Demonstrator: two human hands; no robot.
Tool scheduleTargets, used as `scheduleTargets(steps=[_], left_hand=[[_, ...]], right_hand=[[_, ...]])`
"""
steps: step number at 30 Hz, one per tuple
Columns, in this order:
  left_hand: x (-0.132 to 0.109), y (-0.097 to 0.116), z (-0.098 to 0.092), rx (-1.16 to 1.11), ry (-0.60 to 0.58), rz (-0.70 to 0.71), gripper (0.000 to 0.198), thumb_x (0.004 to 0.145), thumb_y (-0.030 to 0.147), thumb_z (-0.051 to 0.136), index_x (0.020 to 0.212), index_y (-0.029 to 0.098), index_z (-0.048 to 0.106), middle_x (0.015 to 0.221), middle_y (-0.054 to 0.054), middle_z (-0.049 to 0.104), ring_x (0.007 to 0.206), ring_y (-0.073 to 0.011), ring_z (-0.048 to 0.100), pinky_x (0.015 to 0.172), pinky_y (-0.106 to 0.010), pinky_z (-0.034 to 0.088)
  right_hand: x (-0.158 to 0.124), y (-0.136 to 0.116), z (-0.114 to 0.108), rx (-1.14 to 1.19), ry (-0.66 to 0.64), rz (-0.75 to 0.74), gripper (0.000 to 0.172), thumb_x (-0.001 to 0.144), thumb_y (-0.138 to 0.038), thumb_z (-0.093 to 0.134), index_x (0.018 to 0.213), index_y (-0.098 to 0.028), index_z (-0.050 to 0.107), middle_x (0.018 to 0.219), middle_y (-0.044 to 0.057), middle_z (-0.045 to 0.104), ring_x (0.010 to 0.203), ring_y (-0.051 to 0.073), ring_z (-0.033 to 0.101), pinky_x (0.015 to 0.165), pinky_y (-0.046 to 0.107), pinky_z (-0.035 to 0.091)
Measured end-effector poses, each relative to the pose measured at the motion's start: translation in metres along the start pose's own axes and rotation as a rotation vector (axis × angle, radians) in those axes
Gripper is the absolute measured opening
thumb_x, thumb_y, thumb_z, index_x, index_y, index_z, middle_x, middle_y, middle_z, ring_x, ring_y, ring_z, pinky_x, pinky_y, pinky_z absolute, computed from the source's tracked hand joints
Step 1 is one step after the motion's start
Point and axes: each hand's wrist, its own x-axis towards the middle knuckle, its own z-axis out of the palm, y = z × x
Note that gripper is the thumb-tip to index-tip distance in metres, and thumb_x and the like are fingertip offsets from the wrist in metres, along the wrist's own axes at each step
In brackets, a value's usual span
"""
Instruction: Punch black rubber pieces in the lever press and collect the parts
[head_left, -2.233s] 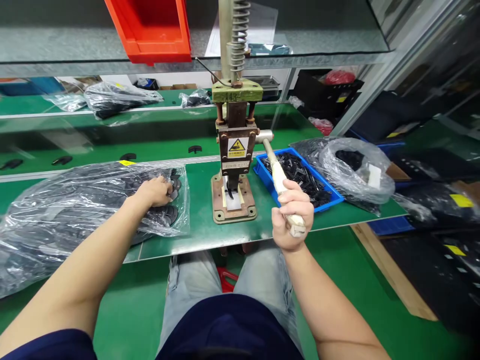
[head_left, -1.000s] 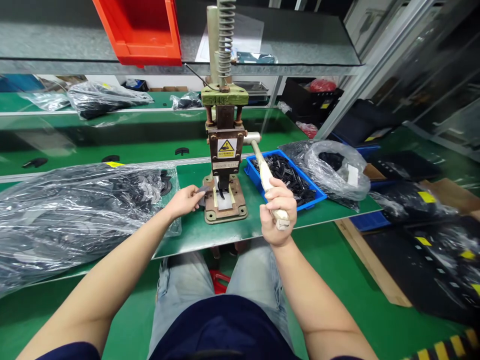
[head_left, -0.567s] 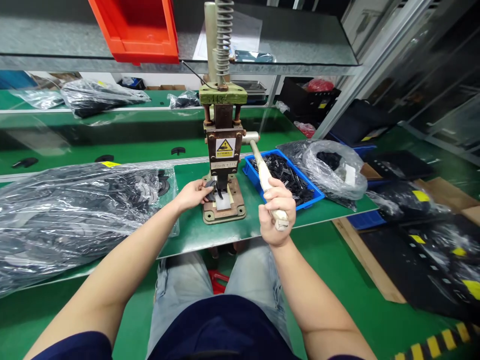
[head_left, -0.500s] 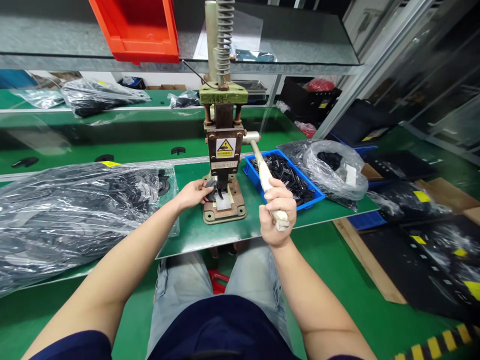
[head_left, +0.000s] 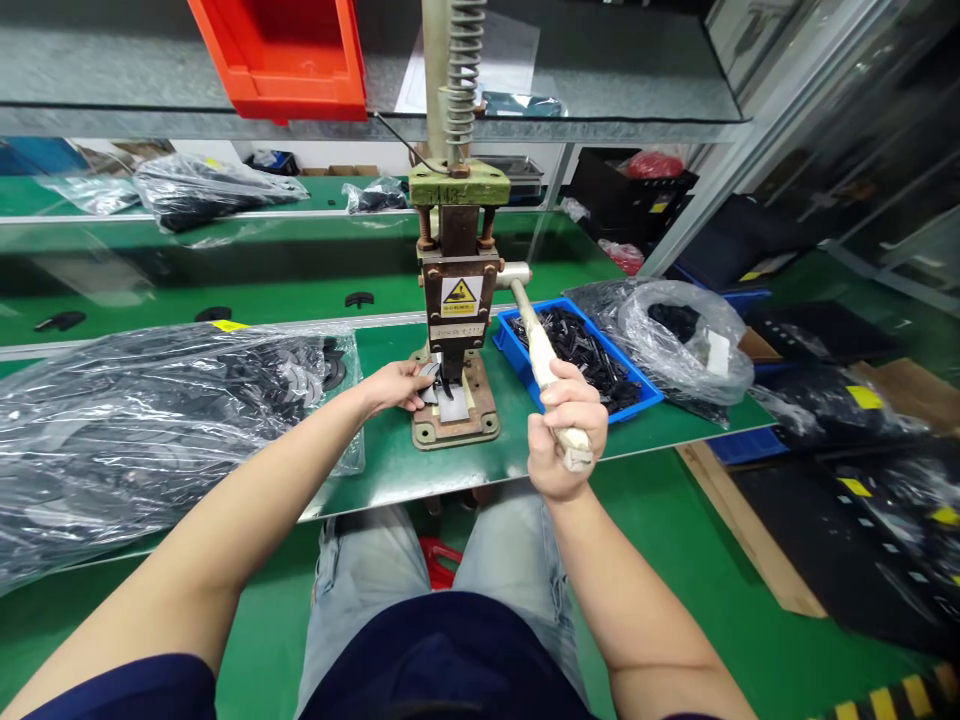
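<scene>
A hand-operated arbor press (head_left: pixel 461 300) with a green head and a warning label stands on the bench. My right hand (head_left: pixel 568 425) is wrapped round its lever (head_left: pixel 536 340), whose grip is covered in whitish wrapping. At the left of the press base (head_left: pixel 480 410), my left hand (head_left: pixel 395 387) pinches a small curved dark plastic part (head_left: pixel 428 384). That part lies beside the ram (head_left: pixel 452 362), over a pale metal plate (head_left: pixel 454 404). The fingertips partly cover it, and I cannot tell whether the ram touches it.
A blue tray (head_left: pixel 652 393) full of small black parts sits right of the press. On the left lies a large clear bag (head_left: pixel 165 430) of curved black parts. More bags (head_left: pixel 682 330) are at the right. A red bin (head_left: pixel 292 95) stands on the shelf above.
The whole view has shifted slightly. The curved part in my left hand is turned, now showing a lighter face. My right hand stays on the lever, at about the same angle.
</scene>
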Motion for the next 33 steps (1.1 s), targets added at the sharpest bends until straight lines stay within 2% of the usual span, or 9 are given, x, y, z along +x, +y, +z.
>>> scheduleTargets(steps=[4, 9, 12, 14, 16, 20, 23, 27, 33], left_hand=[[-0.003, -0.004, 0.002, -0.047, -0.021, -0.025, 0.037, 0.087, 0.04, 0.088, 0.084, 0.02, 0.057, 0.058, -0.005, 0.072, 0.049, -0.0149, 0.069, 0.048, -0.02, 0.054], [-0.011, -0.009, 0.009, -0.101, 0.006, 0.029, 0.04, 0.087, 0.042, 0.089, 0.084, 0.02, 0.055, 0.062, -0.002, 0.072, 0.052, -0.0125, 0.071, 0.052, -0.019, 0.055], [-0.028, -0.008, 0.01, -0.104, 0.038, 0.105, 0.04, 0.086, 0.044, 0.088, 0.085, 0.019, 0.057, 0.065, -0.002, 0.073, 0.053, -0.0119, 0.07, 0.052, -0.019, 0.056], [-0.047, -0.007, 0.008, -0.082, 0.042, 0.175, 0.044, 0.085, 0.049, 0.088, 0.084, 0.02, 0.056, 0.064, -0.001, 0.072, 0.053, -0.013, 0.07, 0.051, -0.02, 0.055], [-0.07, -0.007, 0.006, -0.056, 0.016, 0.242, 0.048, 0.083, 0.055, 0.088, 0.082, 0.021, 0.054, 0.061, -0.001, 0.071, 0.054, -0.0145, 0.07, 0.05, -0.021, 0.054], [-0.116, -0.01, 0.009, -0.022, -0.053, 0.326, 0.052, 0.084, 0.065, 0.082, 0.084, 0.021, 0.053, 0.062, 0.001, 0.07, 0.055, -0.016, 0.071, 0.052, -0.024, 0.055], [-0.138, -0.013, 0.019, -0.014, -0.093, 0.34, 0.05, 0.087, 0.065, 0.079, 0.085, 0.021, 0.054, 0.06, 0.002, 0.068, 0.053, -0.0152, 0.068, 0.052, -0.024, 0.055], [-0.155, -0.013, 0.033, -0.016, -0.131, 0.35, 0.047, 0.087, 0.061, 0.08, 0.085, 0.021, 0.056, 0.061, 0.004, 0.065, 0.051, -0.0142, 0.067, 0.05, -0.024, 0.055], [-0.165, -0.006, 0.041, -0.027, -0.222, 0.3, 0.049, 0.083, 0.061, 0.083, 0.081, 0.021, 0.055, 0.057, 0.005, 0.061, 0.047, -0.0138, 0.065, 0.046, -0.022, 0.049]], right_hand=[[0.015, -0.004, 0.002, -0.017, -0.012, -0.031, 0.02, 0.09, -0.022, 0.071, 0.106, -0.029, 0.061, 0.1, 0.002, 0.065, 0.12, 0.028, 0.071, 0.113, 0.063, 0.059], [0.091, -0.008, 0.01, 0.051, -0.034, -0.055, 0.057, 0.094, -0.048, 0.071, 0.145, -0.029, 0.052, 0.136, 0.009, 0.065, 0.139, 0.031, 0.065, 0.123, 0.062, 0.053], [0.118, 0.0, 0.008, 0.033, -0.064, 0.017, 0.06, 0.099, -0.05, 0.066, 0.151, -0.027, 0.047, 0.148, 0.011, 0.061, 0.144, 0.029, 0.062, 0.122, 0.051, 0.053], [0.105, 0.01, 0.004, 0.005, -0.029, 0.088, 0.053, 0.1, -0.046, 0.067, 0.145, -0.024, 0.053, 0.139, 0.01, 0.065, 0.133, 0.025, 0.068, 0.117, 0.044, 0.057], [0.069, 0.019, 0.002, 0.014, -0.025, 0.223, 0.045, 0.096, -0.041, 0.073, 0.135, -0.023, 0.06, 0.122, 0.008, 0.07, 0.115, 0.02, 0.072, 0.111, 0.041, 0.06], [-0.025, 0.017, 0.008, 0.103, -0.307, 0.666, 0.034, 0.095, -0.041, 0.074, 0.124, -0.024, 0.066, 0.11, 0.006, 0.074, 0.1, 0.017, 0.073, 0.1, 0.038, 0.062], [-0.067, 0.001, 0.022, 0.213, -0.467, 0.754, 0.038, 0.09, -0.043, 0.081, 0.12, -0.024, 0.069, 0.108, 0.006, 0.077, 0.097, 0.019, 0.076, 0.093, 0.037, 0.063], [-0.081, -0.017, 0.037, 0.265, -0.429, 0.756, 0.031, 0.09, -0.049, 0.079, 0.104, -0.023, 0.07, 0.102, 0.005, 0.076, 0.094, 0.019, 0.073, 0.091, 0.035, 0.061], [-0.083, -0.031, 0.036, 0.214, -0.394, 0.7, 0.024, 0.097, -0.046, 0.069, 0.096, -0.022, 0.068, 0.093, 0.003, 0.072, 0.088, 0.017, 0.07, 0.089, 0.035, 0.06]])
